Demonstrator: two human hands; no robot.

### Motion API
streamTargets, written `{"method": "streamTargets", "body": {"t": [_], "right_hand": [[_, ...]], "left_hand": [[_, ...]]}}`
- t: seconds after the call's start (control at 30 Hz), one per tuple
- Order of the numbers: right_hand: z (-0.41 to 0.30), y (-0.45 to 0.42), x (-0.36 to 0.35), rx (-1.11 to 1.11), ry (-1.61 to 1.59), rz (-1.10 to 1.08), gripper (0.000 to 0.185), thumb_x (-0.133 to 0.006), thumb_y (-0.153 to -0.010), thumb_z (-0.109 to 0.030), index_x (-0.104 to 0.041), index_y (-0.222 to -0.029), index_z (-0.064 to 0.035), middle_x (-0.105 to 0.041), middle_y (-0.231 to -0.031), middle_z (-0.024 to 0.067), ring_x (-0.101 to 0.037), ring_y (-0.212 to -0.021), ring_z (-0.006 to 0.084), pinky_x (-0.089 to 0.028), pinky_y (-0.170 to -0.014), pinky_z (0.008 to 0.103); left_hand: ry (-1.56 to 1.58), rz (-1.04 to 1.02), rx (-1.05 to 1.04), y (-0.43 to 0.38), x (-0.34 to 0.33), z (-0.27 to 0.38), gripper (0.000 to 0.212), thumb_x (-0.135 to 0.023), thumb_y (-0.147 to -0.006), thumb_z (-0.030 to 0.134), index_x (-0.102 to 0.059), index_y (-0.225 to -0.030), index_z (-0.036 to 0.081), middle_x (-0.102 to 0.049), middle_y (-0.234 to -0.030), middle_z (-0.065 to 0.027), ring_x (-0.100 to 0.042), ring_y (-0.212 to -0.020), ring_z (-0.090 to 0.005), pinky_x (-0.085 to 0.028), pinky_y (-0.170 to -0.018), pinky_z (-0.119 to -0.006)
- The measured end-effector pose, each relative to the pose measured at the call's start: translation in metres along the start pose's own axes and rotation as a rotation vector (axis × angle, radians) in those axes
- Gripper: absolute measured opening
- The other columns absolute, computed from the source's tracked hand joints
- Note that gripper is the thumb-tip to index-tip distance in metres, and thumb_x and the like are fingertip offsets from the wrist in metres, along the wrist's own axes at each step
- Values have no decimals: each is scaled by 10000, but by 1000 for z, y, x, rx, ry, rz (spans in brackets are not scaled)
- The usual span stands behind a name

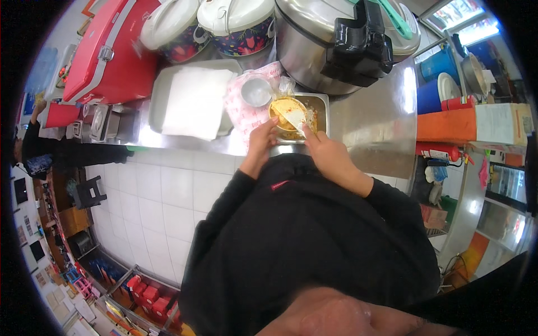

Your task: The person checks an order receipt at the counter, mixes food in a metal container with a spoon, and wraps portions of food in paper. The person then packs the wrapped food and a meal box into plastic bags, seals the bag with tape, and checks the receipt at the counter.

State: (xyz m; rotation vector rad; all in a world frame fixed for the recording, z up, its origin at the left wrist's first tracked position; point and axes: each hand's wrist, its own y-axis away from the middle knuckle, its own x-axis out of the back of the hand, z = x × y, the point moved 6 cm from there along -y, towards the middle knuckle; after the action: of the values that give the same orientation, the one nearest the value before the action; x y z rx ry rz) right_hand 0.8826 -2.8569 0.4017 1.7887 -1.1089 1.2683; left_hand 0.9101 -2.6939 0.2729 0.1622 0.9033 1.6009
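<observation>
My left hand (261,140) grips the near left side of a round yellow bowl (271,114). Yellow food, probably rice, (280,105) fills the bowl. A white paddle or spatula (296,117) is in my right hand (331,153), its flat blade lying across the food. Partly behind and below the bowl is a rectangular stainless steel pan (324,101) with reddish-yellow food in it. Close by on the left, a small grey metal bowl or cup (256,92) sits on printed wrapping paper (237,109). A clear plastic bag (286,85) lies just beyond the yellow bowl.
White paper sheets (193,101) rest on a grey tray (157,105) on the steel counter (370,138). Behind stand a red cooler box (113,54), floral pots (243,40) and a large steel cooker (307,46). Another person (38,147) is at far left.
</observation>
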Motion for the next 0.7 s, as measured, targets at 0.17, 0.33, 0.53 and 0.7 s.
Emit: {"method": "streamTargets", "body": {"t": [0.17, 0.33, 0.53, 0.7], "right_hand": [[-4, 8, -18, 24, 59, -55, 435, -475, -886, -188, -418, -1297, -59, -568, -788, 158, -607, -586, 307, -483, -515, 421], [12, 11, 15, 36, -60, 119, 355, -509, -879, -195, -504, -1217, -86, -568, -769, 110, -598, -682, 284, -480, -575, 379], [52, 8, 48, -234, -596, 211, 219, -433, -919, -191, -551, -1039, -50, -587, -741, 133, -581, -705, 302, -441, -624, 392], [44, 0, 3, -258, -715, 86, 273, -378, -955, -260, -503, -896, -25, -575, -723, 188, -572, -704, 358, -411, -605, 437]], "left_hand": [[93, -33, -55, 3, -5, -1, 277, -708, -767, 260, -591, -836, 18, -496, -629, 10, -431, -486, -76, -403, -482, -218], [89, -114, -54, -4, 2, -11, 261, -656, -809, 264, -588, -895, 28, -491, -611, 17, -431, -482, -79, -422, -505, -240], [141, -237, -185, 0, -1, 3, 292, -621, -827, 251, -564, -1009, 30, -607, -801, -28, -574, -670, -114, -492, -650, -266], [101, -299, -224, 10, -16, 10, 339, -603, -831, 231, -545, -1085, 15, -628, -985, -86, -621, -865, -168, -509, -769, -303]]}}
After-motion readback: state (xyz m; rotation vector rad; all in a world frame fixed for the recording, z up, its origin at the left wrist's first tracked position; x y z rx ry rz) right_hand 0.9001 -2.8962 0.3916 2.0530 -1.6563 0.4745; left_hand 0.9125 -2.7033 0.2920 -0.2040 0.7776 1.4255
